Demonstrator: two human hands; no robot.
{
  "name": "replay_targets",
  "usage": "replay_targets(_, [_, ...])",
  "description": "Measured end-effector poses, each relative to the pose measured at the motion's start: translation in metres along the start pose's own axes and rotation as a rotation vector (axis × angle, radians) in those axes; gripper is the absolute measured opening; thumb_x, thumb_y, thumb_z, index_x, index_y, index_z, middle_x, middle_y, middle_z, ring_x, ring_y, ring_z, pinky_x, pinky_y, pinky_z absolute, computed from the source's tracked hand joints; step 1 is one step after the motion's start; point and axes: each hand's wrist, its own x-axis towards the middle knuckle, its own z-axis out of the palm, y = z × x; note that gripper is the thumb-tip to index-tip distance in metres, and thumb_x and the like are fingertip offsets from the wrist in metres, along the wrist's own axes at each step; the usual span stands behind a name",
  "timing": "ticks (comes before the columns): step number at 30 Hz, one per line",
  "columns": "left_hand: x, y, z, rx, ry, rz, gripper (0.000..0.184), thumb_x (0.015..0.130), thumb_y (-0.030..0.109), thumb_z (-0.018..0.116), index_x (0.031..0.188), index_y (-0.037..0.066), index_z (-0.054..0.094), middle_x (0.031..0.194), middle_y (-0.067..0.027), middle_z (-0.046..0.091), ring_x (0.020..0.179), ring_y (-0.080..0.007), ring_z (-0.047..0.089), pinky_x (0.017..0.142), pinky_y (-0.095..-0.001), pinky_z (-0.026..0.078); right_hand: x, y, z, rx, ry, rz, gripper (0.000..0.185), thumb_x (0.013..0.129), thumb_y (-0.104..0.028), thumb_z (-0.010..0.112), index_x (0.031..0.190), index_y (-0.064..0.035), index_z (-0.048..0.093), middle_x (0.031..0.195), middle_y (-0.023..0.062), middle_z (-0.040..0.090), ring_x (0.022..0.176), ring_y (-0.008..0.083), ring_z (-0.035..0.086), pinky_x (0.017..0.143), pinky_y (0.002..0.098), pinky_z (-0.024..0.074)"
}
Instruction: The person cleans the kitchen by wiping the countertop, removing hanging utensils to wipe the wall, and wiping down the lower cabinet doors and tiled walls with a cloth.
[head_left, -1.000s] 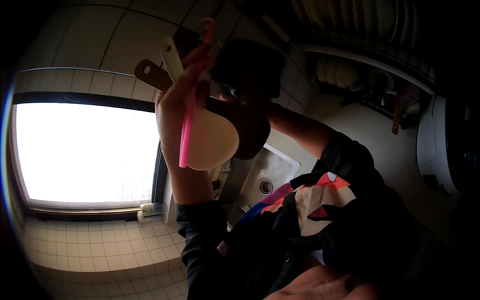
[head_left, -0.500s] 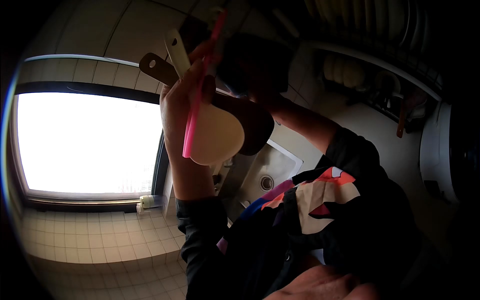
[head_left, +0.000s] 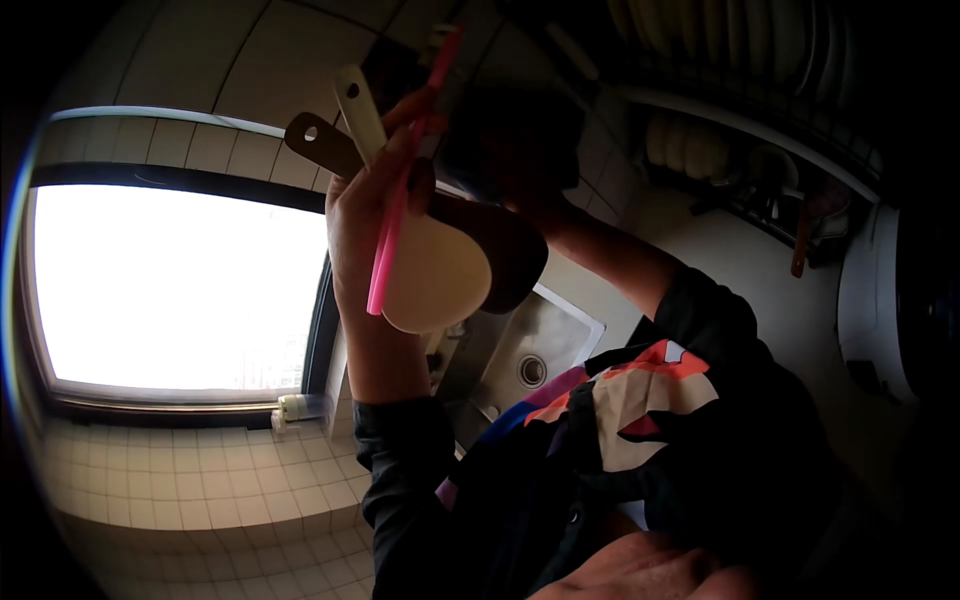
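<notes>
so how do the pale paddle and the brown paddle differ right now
Colour: the pale paddle is cream-white, while the brown paddle is much darker.
Layering: the pale paddle's rounded head lies in front, overlapping part of the brown paddle's head behind it.
Angle: the pale paddle's handle points more steeply upward in the picture; the brown paddle's slants further left.
Shared: both have a hole near the handle end and are held in the left hand.

A window [head_left: 180,290] glares white — tiled walls [head_left: 190,475] beside it.
</notes>
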Motion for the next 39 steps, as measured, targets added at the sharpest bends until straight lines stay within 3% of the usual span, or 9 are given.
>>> replay_targets(5, [-0.002,-0.002,-0.010,0.014,-0.054,0.000,0.027,0.085,0.008,0.053,0.108,-0.005,0.058,0.091,-0.0135,0.062,0.046,-0.0041,0.039,0.041,-0.0151,0.028,-0.075,0.005,0.005,-0.050,-0.137,0.107,0.058,0.071,-0.032,0.070,0.123,-0.0151,0.049,0.127,0.0104,0.043,0.124,0.0292,0.035,0.100,0.0502,0.0257])
replay_targets(10, [-0.005,0.002,-0.001,0.000,0.013,-0.089,0.029,0.084,0.010,0.055,0.109,-0.004,0.058,0.090,-0.0121,0.063,0.046,-0.0034,0.039,0.042,-0.0146,0.029,0.014,-0.014,0.007,-0.007,-0.001,0.015,0.054,0.077,-0.035,0.064,0.125,-0.0156,0.047,0.129,0.0101,0.041,0.124,0.0301,0.034,0.102,0.0531,0.0211])
replay_targets(16, [-0.012,0.002,-0.002,0.036,-0.013,-0.041,0.027,0.084,0.007,0.054,0.108,-0.004,0.057,0.092,-0.0130,0.063,0.048,-0.0035,0.041,0.043,-0.0142,0.032,-0.017,0.006,0.003,-0.180,-0.127,0.104,0.058,0.078,-0.036,0.063,0.126,-0.0084,0.045,0.133,0.0134,0.037,0.125,0.0323,0.031,0.103,0.0528,0.0192])
replay_targets(19, [-0.011,-0.010,-0.006,0.033,-0.053,0.050,0.027,0.084,0.006,0.054,0.108,-0.004,0.057,0.094,-0.0138,0.062,0.048,-0.0046,0.042,0.044,-0.0149,0.033,-0.088,0.049,0.037,-0.134,0.076,0.247,0.059,0.076,-0.033,0.064,0.124,-0.0034,0.045,0.132,0.0176,0.037,0.123,0.0338,0.032,0.104,0.0498,0.0222])
replay_targets(21, [-0.011,-0.010,-0.003,0.019,0.007,0.096,0.027,0.083,0.006,0.054,0.109,-0.004,0.056,0.095,-0.0145,0.062,0.048,-0.0051,0.042,0.044,-0.0154,0.033,-0.094,0.048,0.044,0.470,0.419,0.648,0.063,0.075,-0.031,0.064,0.125,-0.0015,0.042,0.132,0.0208,0.036,0.123,0.0358,0.032,0.103,0.0458,0.0256])
replay_targets(22, [-0.011,-0.009,-0.003,0.016,0.026,0.112,0.027,0.083,0.006,0.054,0.109,-0.004,0.056,0.095,-0.0148,0.062,0.048,-0.0052,0.042,0.044,-0.0156,0.033,-0.086,0.051,0.045,0.471,0.422,0.647,0.063,0.075,-0.031,0.064,0.125,-0.0015,0.042,0.132,0.0208,0.036,0.123,0.0358,0.032,0.103,0.0458,0.0256])
replay_targets(29, [-0.021,0.004,0.007,0.069,-0.035,0.007,0.027,0.083,0.006,0.054,0.108,-0.005,0.056,0.095,-0.0160,0.062,0.048,-0.0050,0.041,0.044,-0.0156,0.032,0.006,0.040,-0.003,0.117,0.274,0.475,0.067,0.074,-0.029,0.064,0.129,-0.0007,0.037,0.132,0.0207,0.036,0.123,0.0358,0.034,0.104,0.0430,0.0260])
replay_targets(36, [-0.024,0.005,0.002,-0.026,-0.017,-0.068,0.028,0.083,0.005,0.053,0.109,-0.006,0.055,0.096,-0.0180,0.061,0.047,-0.0044,0.042,0.041,-0.0149,0.031,-0.109,0.087,0.022,0.007,0.098,0.620,0.059,0.083,-0.023,0.050,0.133,0.0013,0.031,0.135,0.0228,0.033,0.126,0.0371,0.030,0.106,0.0412,0.0230])
replay_targets(39, [-0.021,0.000,-0.003,-0.062,-0.065,-0.073,0.028,0.083,0.004,0.053,0.110,-0.006,0.055,0.097,-0.0178,0.060,0.047,-0.0049,0.042,0.042,-0.0152,0.032,-0.148,0.130,0.062,0.060,0.366,0.780,0.053,0.087,-0.022,0.045,0.132,0.0019,0.031,0.131,0.0259,0.037,0.122,0.0390,0.034,0.106,0.0420,0.0236])
